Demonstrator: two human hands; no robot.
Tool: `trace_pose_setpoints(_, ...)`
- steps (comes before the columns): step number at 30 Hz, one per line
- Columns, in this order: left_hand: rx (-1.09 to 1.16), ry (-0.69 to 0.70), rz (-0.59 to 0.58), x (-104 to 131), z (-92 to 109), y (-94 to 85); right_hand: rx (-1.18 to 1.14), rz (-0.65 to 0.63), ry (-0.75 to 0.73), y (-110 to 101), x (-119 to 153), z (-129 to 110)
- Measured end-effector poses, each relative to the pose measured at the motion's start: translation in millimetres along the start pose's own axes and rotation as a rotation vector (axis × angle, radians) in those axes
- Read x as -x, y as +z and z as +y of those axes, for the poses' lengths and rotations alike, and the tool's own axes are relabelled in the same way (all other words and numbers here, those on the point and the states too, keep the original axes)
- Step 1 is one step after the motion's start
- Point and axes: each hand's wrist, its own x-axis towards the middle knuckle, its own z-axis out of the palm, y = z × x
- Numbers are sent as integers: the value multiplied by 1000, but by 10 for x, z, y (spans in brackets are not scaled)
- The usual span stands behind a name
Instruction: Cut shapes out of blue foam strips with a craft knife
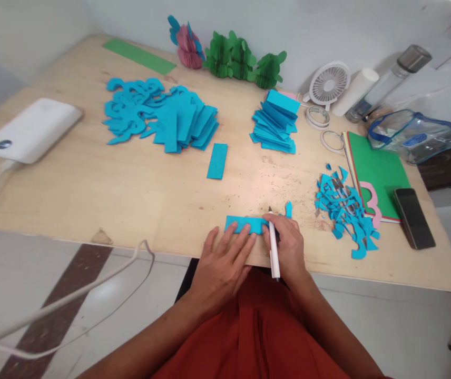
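Note:
A blue paper strip (231, 219) lies crosswise at the table's front edge. The outstretched fingers of my left hand (225, 260) rest flat on its left part. At the strip's right end is my right hand (288, 245), closed round a white pen (274, 250) with its dark tip pointing away from me. My right fingertips also touch the strip. Just beyond that hand lies a small blue cut-out (288, 209), partly hidden. A single blue rectangle (217, 161) lies farther off on the table.
Blue curly cut-outs (130, 108) and folded blue strips (186, 123) form a heap back left; another strip stack (275, 123) stands centre back. Blue scraps (342, 205), a phone (414, 218) and green paper (379, 168) lie right. A white power bank (31, 130) sits left, its cable trailing.

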Motion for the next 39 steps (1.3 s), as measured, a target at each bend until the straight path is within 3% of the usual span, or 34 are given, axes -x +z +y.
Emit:
trace_pose_setpoints(22,3,2,6,-5,-2,3,3,-9,-14,13,12,24)
trace_pose_setpoints(29,-5,11,-4,-7,-3,-11,-31,69,-22,4,23,22)
trace_pose_setpoints(34,-4,10,-14,-10,-7,-21,-10,215,-58,-80,25,-74)
trace_pose_setpoints(39,6,13,-7,-6,-13,3,-16,125,-162,-120,90,-279)
